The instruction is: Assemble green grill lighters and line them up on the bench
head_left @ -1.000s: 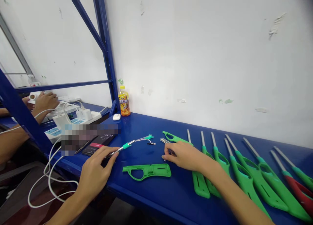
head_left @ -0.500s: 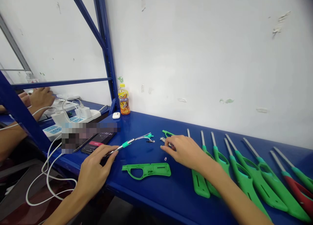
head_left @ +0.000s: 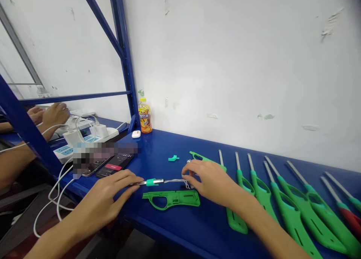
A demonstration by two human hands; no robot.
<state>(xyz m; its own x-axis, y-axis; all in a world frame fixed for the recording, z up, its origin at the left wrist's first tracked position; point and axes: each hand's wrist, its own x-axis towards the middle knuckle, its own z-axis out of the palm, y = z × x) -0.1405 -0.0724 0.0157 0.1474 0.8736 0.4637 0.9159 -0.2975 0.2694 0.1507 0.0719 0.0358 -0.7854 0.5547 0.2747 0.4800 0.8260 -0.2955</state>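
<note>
Between the fingers of my left hand (head_left: 113, 193) is a thin metal tube (head_left: 160, 181) with a teal collar (head_left: 152, 182). Pale wires (head_left: 176, 180) run from its right end toward my right hand (head_left: 207, 178), whose fingers are curled at the wires' far end; what they pinch is mostly hidden. Just below the tube lies an open green casing half (head_left: 180, 199) with a looped handle. A small teal piece (head_left: 173, 158) rests above the wires. Another green casing part (head_left: 196, 156) lies behind my right hand.
Several green lighters (head_left: 290, 217) and a red one (head_left: 349, 217) line the right side. At left are phones (head_left: 115, 165), a power strip (head_left: 113, 132) with white cables, a white case (head_left: 136, 134), a drink bottle (head_left: 145, 116) and a blue frame (head_left: 128, 74). Another person's hand (head_left: 56, 114) shows beyond.
My left hand has lowered the tube, now nearly level above the casing half. My right hand has moved to the wires' end. The teal piece now lies apart from the wires.
</note>
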